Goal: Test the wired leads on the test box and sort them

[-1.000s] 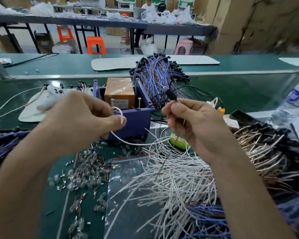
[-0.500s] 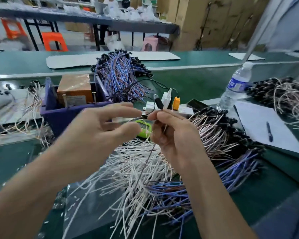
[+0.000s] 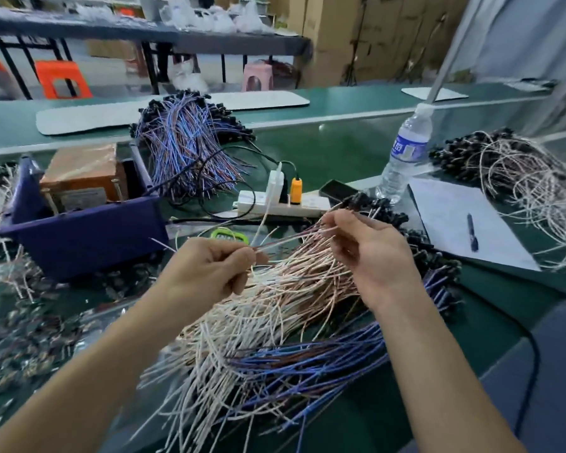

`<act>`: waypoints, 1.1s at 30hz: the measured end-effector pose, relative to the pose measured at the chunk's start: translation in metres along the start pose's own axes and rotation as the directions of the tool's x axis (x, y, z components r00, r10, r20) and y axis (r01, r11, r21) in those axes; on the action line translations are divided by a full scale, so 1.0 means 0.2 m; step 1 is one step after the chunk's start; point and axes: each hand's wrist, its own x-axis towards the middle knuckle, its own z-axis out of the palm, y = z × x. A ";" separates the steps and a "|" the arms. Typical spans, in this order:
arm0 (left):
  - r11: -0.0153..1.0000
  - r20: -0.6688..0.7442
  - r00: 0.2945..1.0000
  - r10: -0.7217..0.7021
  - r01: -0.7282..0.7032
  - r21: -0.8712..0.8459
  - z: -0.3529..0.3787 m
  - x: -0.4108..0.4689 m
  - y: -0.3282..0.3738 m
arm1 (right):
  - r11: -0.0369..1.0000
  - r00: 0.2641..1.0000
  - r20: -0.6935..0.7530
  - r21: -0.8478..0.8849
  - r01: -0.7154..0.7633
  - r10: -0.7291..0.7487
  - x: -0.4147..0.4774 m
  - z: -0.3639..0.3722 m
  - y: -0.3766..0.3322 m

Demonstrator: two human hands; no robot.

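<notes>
A thin lead stretches between my two hands above a large heap of white and pink leads. My left hand pinches its bare-wire end; my right hand pinches it nearer the black-plug end. The test box, brown and taped, sits in a dark blue bin at the left, apart from both hands. A blue-wired bunch lies under the heap's near side.
Another blue bundle lies behind the bin. A white power strip with plugs, a green meter, a phone, a water bottle, paper with a pen and a further white lead pile stand to the right.
My view has swung right, away from the test box. Both hands moved from beside the box to over the white and pink heap, still holding a lead between them.
</notes>
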 end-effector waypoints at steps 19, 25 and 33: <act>0.922 -0.104 0.992 0.074 -0.029 0.385 0.15 0.01 -0.10 | 0.259 0.706 -0.258 -0.960 -0.109 -0.660 0.22 -0.13 0.09; 0.926 -0.133 0.991 0.034 0.018 0.378 0.07 -0.06 -0.10 | 0.312 0.671 -0.305 -0.943 -0.114 -0.676 0.15 -0.06 0.09; 0.921 -0.308 0.949 0.059 0.068 0.385 -0.18 -0.18 -0.10 | 0.362 0.849 0.195 -0.841 0.403 -0.492 -0.14 0.45 0.25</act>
